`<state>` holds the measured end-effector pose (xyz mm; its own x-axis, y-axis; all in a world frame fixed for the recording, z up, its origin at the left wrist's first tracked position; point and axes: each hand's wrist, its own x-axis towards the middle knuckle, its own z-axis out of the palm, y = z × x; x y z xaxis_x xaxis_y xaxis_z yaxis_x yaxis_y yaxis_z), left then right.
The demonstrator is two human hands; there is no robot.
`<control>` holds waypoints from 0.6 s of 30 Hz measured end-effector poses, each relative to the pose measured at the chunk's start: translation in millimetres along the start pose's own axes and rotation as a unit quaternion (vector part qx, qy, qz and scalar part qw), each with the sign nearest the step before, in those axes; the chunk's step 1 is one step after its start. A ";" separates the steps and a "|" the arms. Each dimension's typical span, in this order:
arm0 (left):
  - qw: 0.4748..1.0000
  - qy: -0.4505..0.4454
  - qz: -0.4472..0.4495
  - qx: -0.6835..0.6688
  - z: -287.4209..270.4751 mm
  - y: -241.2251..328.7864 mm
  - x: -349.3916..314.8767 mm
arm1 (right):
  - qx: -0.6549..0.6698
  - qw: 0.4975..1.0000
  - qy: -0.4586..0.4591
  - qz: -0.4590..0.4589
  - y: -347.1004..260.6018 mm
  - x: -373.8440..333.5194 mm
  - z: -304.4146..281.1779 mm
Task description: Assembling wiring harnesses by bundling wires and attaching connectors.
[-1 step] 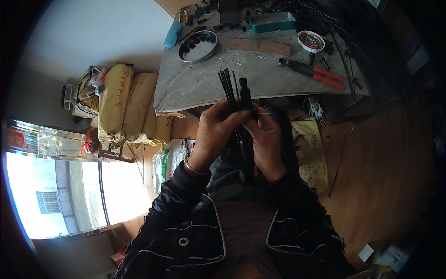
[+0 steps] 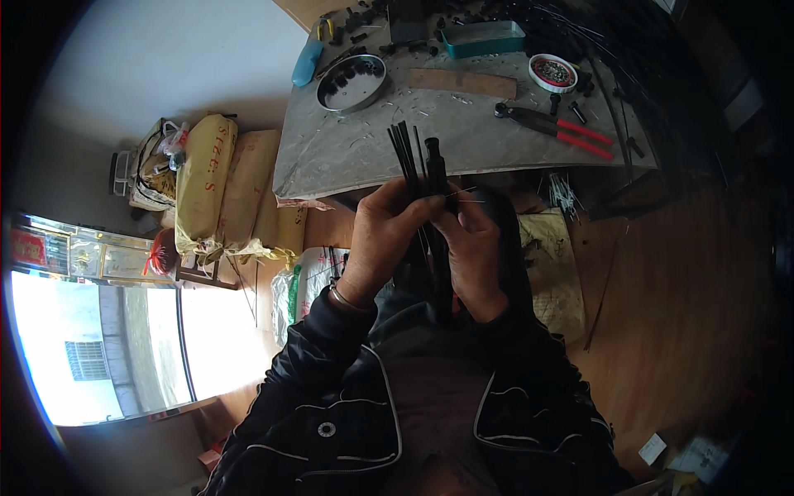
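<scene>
Above my lap, at the table's near edge, my two hands meet with their thumbs close together. Several thin black rods (image 2: 404, 153) fan upward out of my left hand (image 2: 385, 227), which is closed around them. Between the hands stands a black cylindrical fitting (image 2: 435, 165) with a narrower neck and a knob-like top; which fingers bear it is hard to see. My right hand (image 2: 473, 248) is closed in a pinch, with thin shiny wires (image 2: 467, 199) poking out to the right past its fingers. Rod ends run down between the palms, partly hidden.
On the grey table (image 2: 397, 136) are a round metal dish (image 2: 352, 97) of black parts, a wooden strip (image 2: 463, 83), a teal tray (image 2: 484, 51), a white bowl (image 2: 552, 86) of small metal pieces and red-handled pliers (image 2: 556, 128). Stuffed sacks (image 2: 207, 178) lean at the left.
</scene>
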<state>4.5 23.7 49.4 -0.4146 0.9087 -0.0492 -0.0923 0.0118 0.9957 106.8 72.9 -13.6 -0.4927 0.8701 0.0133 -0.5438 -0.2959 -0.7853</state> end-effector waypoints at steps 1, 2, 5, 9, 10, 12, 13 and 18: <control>1.000 0.009 0.009 0.018 1.7 -0.2 -0.8 | -0.067 0.997 0.000 -0.026 -1.0 -2.5 -1.2; 0.999 0.019 0.018 0.036 3.5 0.4 -1.4 | -0.134 0.990 -0.001 -0.052 -2.5 -3.8 -1.5; 0.999 0.028 0.032 0.012 5.5 -4.8 -1.5 | -0.138 0.986 -0.007 -0.094 -4.2 -3.9 -1.8; 0.998 0.052 0.031 0.004 12.5 -8.2 -6.4 | -0.322 0.924 -0.023 -0.207 -20.1 -2.7 -9.0; 0.997 0.058 0.045 -0.005 13.3 -9.9 -7.2 | -0.323 0.929 -0.011 -0.180 -20.6 -4.2 -10.3; 0.996 0.061 0.060 -0.014 14.3 -10.8 -9.0 | -0.324 0.934 0.001 -0.154 -21.6 -5.6 -13.7; 0.996 0.065 0.059 -0.002 14.5 -10.4 -10.8 | -0.318 0.936 -0.023 -0.147 -21.9 -6.1 -15.6; 0.996 0.057 0.067 -0.025 11.3 -11.5 -13.0 | -0.281 0.951 -0.084 -0.095 -29.9 2.7 -22.8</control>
<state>21.2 16.5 39.5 -0.5264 0.8471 0.0728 -0.0726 -0.1301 0.9888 137.2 93.0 -4.2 -0.5483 0.7981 0.2498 -0.2077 0.1594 -0.9651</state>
